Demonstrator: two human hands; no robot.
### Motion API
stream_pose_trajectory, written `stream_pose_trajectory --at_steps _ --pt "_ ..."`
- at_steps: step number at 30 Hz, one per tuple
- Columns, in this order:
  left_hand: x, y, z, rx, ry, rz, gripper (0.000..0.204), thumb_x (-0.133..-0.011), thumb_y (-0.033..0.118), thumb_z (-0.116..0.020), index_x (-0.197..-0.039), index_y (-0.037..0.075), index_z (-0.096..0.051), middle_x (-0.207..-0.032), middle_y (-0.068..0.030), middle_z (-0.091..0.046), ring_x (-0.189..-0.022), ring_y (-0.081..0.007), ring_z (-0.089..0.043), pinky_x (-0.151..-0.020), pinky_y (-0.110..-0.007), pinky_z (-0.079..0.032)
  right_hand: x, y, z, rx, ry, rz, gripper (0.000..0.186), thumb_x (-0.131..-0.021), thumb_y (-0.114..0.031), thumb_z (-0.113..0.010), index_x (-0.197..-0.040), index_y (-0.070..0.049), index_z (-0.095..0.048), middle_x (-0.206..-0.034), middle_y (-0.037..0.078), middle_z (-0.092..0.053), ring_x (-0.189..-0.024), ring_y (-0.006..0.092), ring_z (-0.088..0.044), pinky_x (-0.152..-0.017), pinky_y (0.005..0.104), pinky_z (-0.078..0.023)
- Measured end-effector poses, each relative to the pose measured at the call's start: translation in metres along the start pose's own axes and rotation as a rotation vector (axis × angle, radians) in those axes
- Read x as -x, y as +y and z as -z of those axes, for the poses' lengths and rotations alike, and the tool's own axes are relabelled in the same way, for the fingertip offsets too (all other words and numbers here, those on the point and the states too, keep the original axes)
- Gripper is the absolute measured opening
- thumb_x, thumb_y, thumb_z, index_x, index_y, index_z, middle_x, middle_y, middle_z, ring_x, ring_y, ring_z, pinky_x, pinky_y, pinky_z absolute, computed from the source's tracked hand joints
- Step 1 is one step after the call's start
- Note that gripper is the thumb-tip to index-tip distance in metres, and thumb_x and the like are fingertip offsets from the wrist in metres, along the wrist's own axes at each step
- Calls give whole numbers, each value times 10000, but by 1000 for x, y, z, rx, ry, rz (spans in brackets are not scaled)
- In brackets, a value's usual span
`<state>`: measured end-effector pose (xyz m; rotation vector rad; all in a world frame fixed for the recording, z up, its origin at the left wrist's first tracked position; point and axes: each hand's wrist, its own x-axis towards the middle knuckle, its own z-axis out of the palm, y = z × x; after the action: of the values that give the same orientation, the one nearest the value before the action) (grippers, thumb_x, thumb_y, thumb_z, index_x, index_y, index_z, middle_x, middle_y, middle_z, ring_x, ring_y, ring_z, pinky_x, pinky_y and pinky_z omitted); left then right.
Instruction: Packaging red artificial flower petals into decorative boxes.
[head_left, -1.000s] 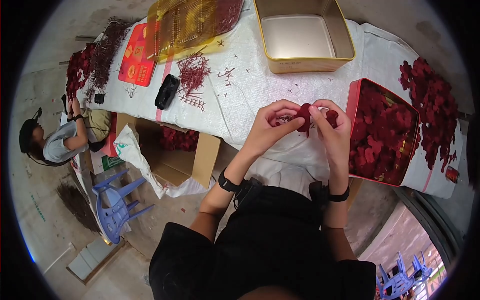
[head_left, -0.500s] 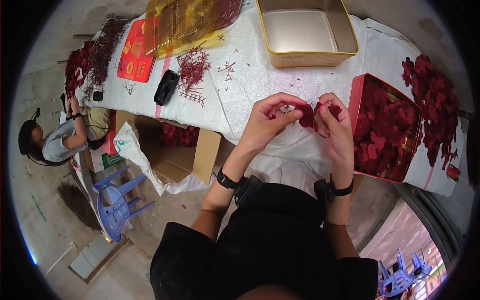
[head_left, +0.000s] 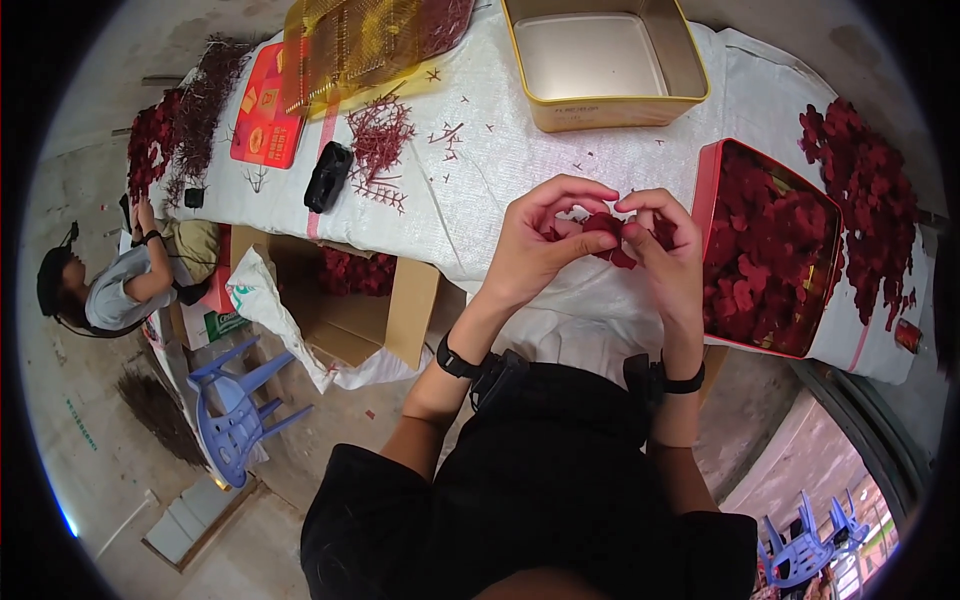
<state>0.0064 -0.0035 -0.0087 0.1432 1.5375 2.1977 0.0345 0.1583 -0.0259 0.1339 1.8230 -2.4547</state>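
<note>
My left hand (head_left: pixel 540 240) and my right hand (head_left: pixel 665 250) meet above the table's near edge, both pinching a small dark red fabric flower (head_left: pixel 605 235) between their fingertips. Just right of my hands stands a red tin box (head_left: pixel 710 200) filled with dark red petals (head_left: pixel 765 250). A loose heap of the same petals (head_left: pixel 865 200) lies on the white cloth beyond it. Each wrist wears a black band.
An empty yellow tin (head_left: pixel 605 105) stands at the far middle of the table. Red stems (head_left: pixel 380 130), a black device (head_left: pixel 328 175), a red flat pack (head_left: pixel 265 105) and a gold mesh tray (head_left: pixel 340 40) lie left. A cardboard box (head_left: pixel 360 310), a blue plastic chair (head_left: pixel 240 400) and a seated person (head_left: pixel 110 285) are below left.
My hands have drifted slightly left and nearer each other, fingers reworking their pinch on the red flower. The person at the left barely moved.
</note>
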Motion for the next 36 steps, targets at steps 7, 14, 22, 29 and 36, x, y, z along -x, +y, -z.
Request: stream_pose_trajectory --at_steps 7,14,22,29,36 --pt "-1 -4 1 -35 15 -31 353 -788 -37 -661 -1113 -1 -528 -987 -46 -609 -718 -52 -590 -551 -143 -431 0 -2 1 141 -36 103 131 -828 -7 -626 -958 -25 -614 -643 -80 -380 -579 8 -311 -522 164 -242" --pt "0 1 5 86 34 149 294 -836 -1 -621 -1115 19 -530 -942 -5 -627 -573 23 -476 -438 -131 -255 3 4 4 -134 -26 70 62 -850 -24 -601 -901 -39 -571 -660 -66 -412 -569 11 -334 -500 170 -245" --pt "0 0 -2 -372 155 -91 202 -859 -36 -553 -1052 14 -582 -930 -2 -622 -582 26 -456 -456 -124 -276 5 3 2 -445 -70 -87 56 -886 -74 -581 -915 -38 -551 -639 -78 -401 -530 5 -309 -462 181 -211" --pt "1 7 7 -312 9 2 164 -838 -32 -581 -990 9 -626 -858 7 -628 -553 36 -407 -465 -123 -276 4 -11 -6 -95 107 -53 68 -864 -76 -624 -903 -38 -583 -628 -99 -376 -548 -14 -302 -485 164 -205" --pt "0 8 5 -485 -2 119 155 -828 13 -624 -983 5 -632 -832 22 -632 -551 30 -401 -482 -123 -290 -2 -4 -6 247 98 33 95 -883 -109 -603 -950 -42 -615 -644 -101 -436 -548 -19 -315 -487 159 -220"
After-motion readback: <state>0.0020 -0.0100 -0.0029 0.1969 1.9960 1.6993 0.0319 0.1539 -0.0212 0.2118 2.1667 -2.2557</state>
